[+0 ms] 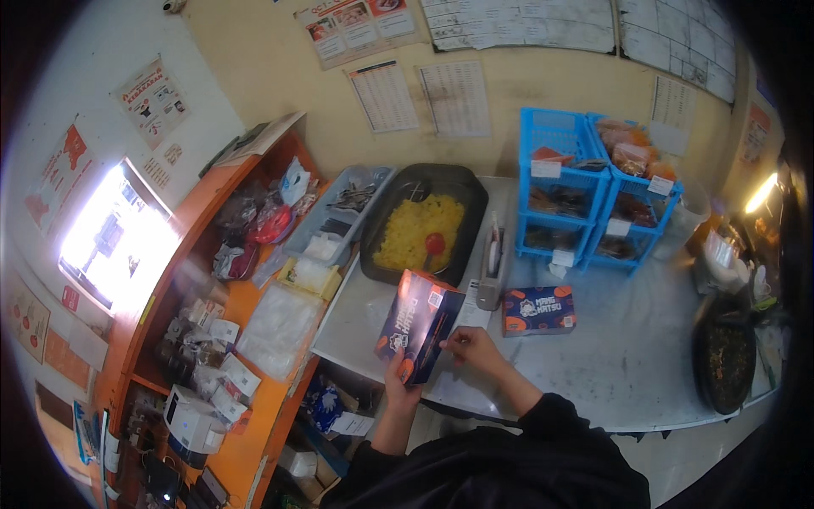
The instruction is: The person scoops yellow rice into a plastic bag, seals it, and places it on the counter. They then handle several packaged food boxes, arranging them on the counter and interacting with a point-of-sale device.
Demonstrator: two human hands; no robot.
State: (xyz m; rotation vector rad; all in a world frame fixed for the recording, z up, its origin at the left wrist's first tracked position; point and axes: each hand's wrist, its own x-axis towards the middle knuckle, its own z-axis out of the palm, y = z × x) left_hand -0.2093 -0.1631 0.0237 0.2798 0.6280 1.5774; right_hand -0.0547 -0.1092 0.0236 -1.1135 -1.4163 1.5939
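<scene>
A printed cardboard food box [416, 324] in dark blue and orange is tilted over the table's near edge, with my left hand [402, 382] gripping its lower end. My right hand [467, 347] is at the box's right side, fingers bent; whether they pinch its edge cannot be told. A second box of the same print [538, 310] lies on the metal table [610, 356], to the right. Beyond the held box, a dark oblong pan [474, 191] contains yellow food [407, 229] and a red spoon [434, 244]. Beside the pan stands a long grey dispenser [493, 270].
Stacked blue plastic baskets [559, 226] with packets stand at the back right. A round dark pan [725, 362] is at the far right. On the left are an orange shelf counter [254, 394], plastic bags [280, 331], a blue-grey tray [337, 219] and a white printer [194, 420].
</scene>
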